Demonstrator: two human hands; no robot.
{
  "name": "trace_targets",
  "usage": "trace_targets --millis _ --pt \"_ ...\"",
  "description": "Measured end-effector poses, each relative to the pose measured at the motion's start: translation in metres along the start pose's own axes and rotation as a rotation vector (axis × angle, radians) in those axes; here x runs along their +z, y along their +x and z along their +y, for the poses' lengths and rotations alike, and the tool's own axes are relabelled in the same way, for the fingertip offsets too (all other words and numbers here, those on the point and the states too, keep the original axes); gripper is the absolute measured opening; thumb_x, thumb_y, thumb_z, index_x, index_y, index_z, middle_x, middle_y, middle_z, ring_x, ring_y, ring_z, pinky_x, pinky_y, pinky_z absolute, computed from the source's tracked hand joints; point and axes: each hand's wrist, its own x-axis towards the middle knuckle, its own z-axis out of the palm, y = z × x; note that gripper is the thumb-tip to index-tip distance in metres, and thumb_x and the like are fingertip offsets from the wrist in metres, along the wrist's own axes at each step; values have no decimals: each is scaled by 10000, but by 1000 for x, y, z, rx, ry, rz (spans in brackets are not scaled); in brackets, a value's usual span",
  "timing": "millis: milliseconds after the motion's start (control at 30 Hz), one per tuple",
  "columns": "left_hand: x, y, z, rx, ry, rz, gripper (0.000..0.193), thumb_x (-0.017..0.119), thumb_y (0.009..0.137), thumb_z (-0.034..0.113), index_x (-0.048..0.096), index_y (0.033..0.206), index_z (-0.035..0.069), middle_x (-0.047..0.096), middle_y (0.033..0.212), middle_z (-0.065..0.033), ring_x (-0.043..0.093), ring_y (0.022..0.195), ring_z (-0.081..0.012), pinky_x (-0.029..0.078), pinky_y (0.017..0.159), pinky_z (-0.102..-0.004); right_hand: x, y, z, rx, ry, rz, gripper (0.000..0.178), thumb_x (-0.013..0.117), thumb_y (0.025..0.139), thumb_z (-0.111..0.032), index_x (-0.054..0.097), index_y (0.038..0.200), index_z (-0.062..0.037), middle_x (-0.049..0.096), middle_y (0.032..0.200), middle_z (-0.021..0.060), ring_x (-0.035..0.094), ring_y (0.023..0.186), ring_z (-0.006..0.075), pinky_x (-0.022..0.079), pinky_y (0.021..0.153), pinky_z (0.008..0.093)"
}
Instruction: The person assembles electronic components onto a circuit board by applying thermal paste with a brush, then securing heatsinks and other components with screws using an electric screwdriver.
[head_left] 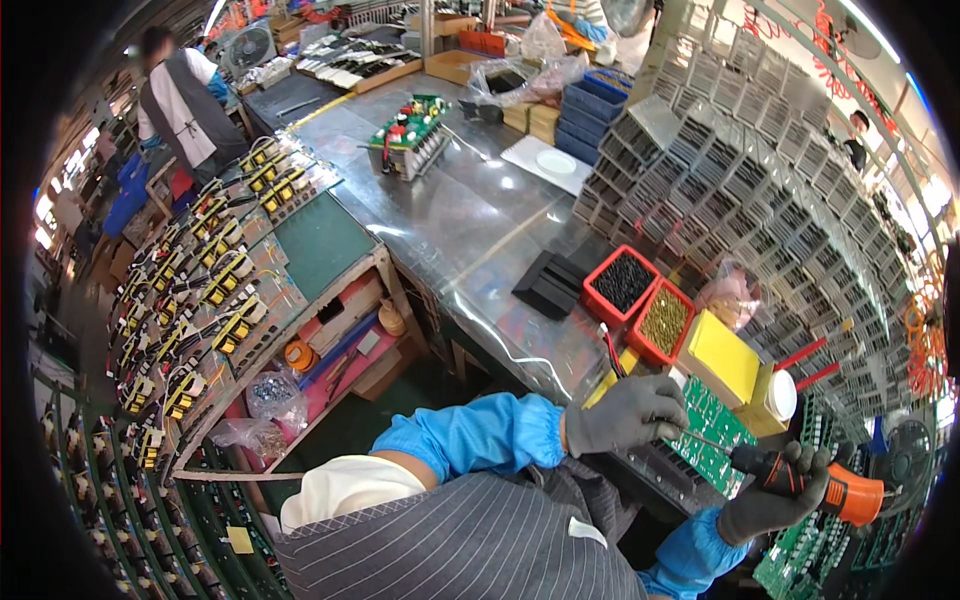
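Observation:
My right hand [775,508], in a dark grey glove, grips an orange and black electric screwdriver [853,494]. Its thin bit points left over a green circuit board [716,412]. At the tip of the bit is my left hand [622,414], also gloved, with fingers bent together. Whatever those fingertips pinch is too small to make out. The board lies at the bench's near edge, partly behind both hands. Just beyond my left hand, red and black wires [611,352] stick up. Light blue sleeves cover both forearms.
Two red bins of black and brass-coloured screws [662,322] stand beyond my hands, beside a black block [548,284] and a yellow box [718,356]. Stacked metal parts [690,170] rise at right. A board assembly [411,138] sits farther off. Left, a cart [325,240] carries several assemblies; a person [185,105] stands behind.

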Motion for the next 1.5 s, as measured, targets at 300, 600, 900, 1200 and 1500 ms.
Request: trace_targets --millis 300,600,900,1200,1500 --pt "0 1 4 -106 -41 -49 198 781 724 130 694 892 69 624 954 -72 640 928 -249 513 798 -358 0 0 -9 -3 13 -56 270 630 888 -219 411 869 -64 354 785 15 409 715 118 445 721 279" --pt "4 0 3 -112 -118 -134 186 765 750 114 693 907 45 621 962 -69 633 938 -225 504 810 -343 -7 -3 -16 -24 31 -60 253 622 888 -213 430 911 -49 374 769 13 412 710 116 430 696 265" --pt "-8 1 6 -209 -188 -224 179 742 796 111 698 944 20 613 992 -74 623 966 -198 495 850 -321 16 -11 -9 -75 34 -101 695 612 840 -196 338 1431 45 425 780 9 424 653 94 414 631 289" --pt "-3 6 15 -409 -283 -266 164 712 822 72 696 971 5 611 1024 -62 618 933 -151 506 812 -286 5 -11 -13 -130 -2 -127 731 621 825 -176 303 1451 27 477 804 17 502 657 105 462 625 296" --pt "-3 4 8 -317 -219 -273 212 727 817 66 688 1016 6 600 1047 -52 597 914 -127 503 789 -271 3 -11 -9 -107 8 -123 751 636 826 -176 280 1456 24 481 822 24 507 663 110 464 630 296"
